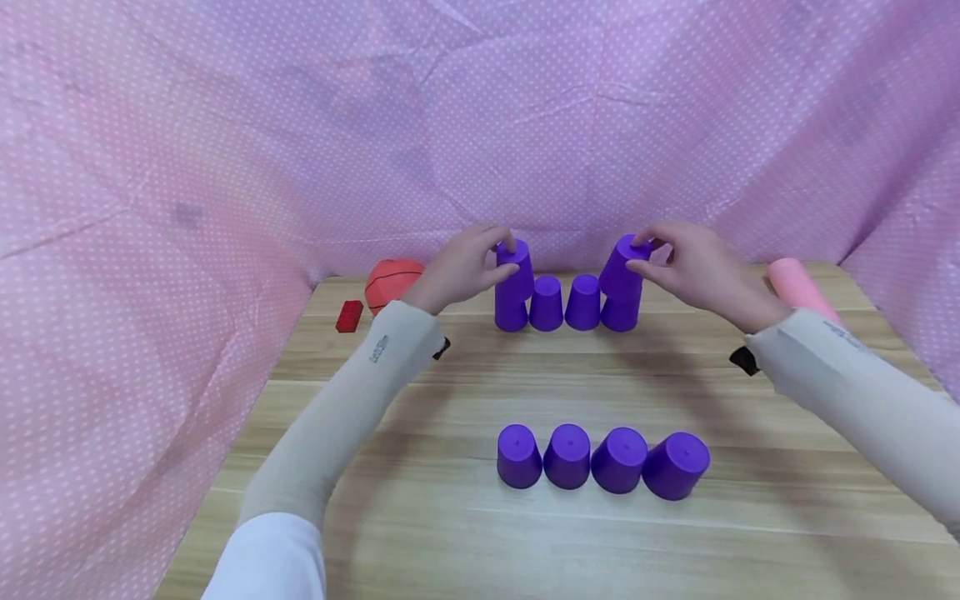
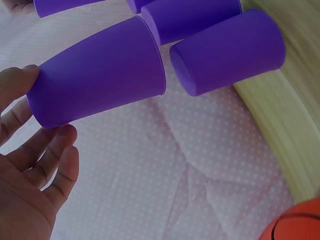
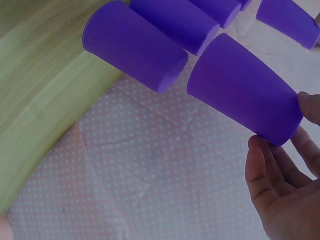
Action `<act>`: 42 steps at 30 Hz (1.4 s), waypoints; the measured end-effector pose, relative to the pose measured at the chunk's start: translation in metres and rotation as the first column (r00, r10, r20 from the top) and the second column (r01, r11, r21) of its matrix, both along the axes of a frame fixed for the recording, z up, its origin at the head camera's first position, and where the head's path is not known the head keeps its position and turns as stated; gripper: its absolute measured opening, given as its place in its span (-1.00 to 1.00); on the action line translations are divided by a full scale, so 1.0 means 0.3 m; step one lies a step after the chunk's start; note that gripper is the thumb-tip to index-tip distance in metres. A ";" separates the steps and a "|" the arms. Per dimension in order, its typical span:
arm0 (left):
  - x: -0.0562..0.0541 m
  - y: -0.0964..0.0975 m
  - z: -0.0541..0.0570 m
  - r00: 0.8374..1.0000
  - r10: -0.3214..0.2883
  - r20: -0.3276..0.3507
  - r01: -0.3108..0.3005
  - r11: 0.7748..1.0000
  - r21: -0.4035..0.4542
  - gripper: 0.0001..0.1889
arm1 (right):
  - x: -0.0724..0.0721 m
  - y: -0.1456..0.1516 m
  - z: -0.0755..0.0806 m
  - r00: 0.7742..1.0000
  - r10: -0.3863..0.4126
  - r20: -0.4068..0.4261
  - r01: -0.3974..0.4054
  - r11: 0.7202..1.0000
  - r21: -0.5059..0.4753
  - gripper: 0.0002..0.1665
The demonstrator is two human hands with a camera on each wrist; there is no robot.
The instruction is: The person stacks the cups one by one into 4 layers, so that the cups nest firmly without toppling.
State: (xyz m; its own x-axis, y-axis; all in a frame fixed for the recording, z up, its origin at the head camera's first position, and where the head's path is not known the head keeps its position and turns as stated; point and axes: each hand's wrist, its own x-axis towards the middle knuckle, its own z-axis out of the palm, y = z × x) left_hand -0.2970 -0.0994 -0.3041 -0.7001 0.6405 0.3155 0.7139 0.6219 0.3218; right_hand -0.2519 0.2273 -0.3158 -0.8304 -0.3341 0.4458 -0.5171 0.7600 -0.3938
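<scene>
My left hand (image 1: pixel 472 262) grips an upside-down purple cup (image 1: pixel 517 279) by its narrow base, thumb on one side and fingers on the other. My right hand (image 1: pixel 693 271) holds another purple cup (image 1: pixel 621 271) the same way, tilted a little. Both held cups overlap the end cups of the back row in the head view; the wrist views show a small gap between each held cup and the row. Between them, two inverted cups stand side by side, the left inner cup (image 1: pixel 546 304) and the right inner cup (image 1: pixel 583 302). The row's left end cup (image 2: pixel 230 52) shows its side in the left wrist view.
Nearer on the wooden table (image 1: pixel 420 533), several inverted purple cups (image 1: pixel 567 458) stand in a row. An orange ball (image 1: pixel 390 279) and a red block (image 1: pixel 349 317) lie at the back left. A pink roll (image 1: pixel 801 287) lies back right. Pink dotted cloth (image 1: pixel 450 125) hangs behind.
</scene>
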 end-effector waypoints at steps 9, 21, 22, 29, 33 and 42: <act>-0.071 0.059 -0.011 0.998 0.038 0.050 -0.036 0.999 -0.023 -0.80 | -0.074 -0.015 -0.009 0.992 -0.048 0.119 0.051 0.999 -0.020 -0.69; -0.091 0.064 -0.031 0.995 0.050 0.085 -0.052 0.998 0.027 -0.79 | -0.092 -0.017 -0.014 0.993 -0.004 0.117 0.009 0.999 -0.044 -0.73; -0.092 0.064 -0.032 0.995 0.052 0.086 -0.054 0.998 0.025 -0.79 | -0.092 -0.017 -0.014 0.993 -0.005 0.115 0.010 0.999 -0.042 -0.73; -0.100 0.068 -0.033 0.992 0.069 0.105 -0.069 0.998 0.002 -0.77 | -0.097 -0.015 -0.020 0.994 -0.009 0.108 0.013 0.999 -0.034 -0.72; -0.103 0.071 -0.035 0.991 0.074 0.116 -0.074 0.997 0.002 -0.77 | -0.102 -0.016 -0.026 0.994 -0.003 0.109 0.007 0.999 -0.036 -0.70; -0.081 0.047 -0.033 0.992 0.066 0.108 -0.066 0.998 -0.003 -0.74 | -0.069 0.007 -0.026 0.995 0.016 0.095 -0.010 0.998 -0.068 -0.69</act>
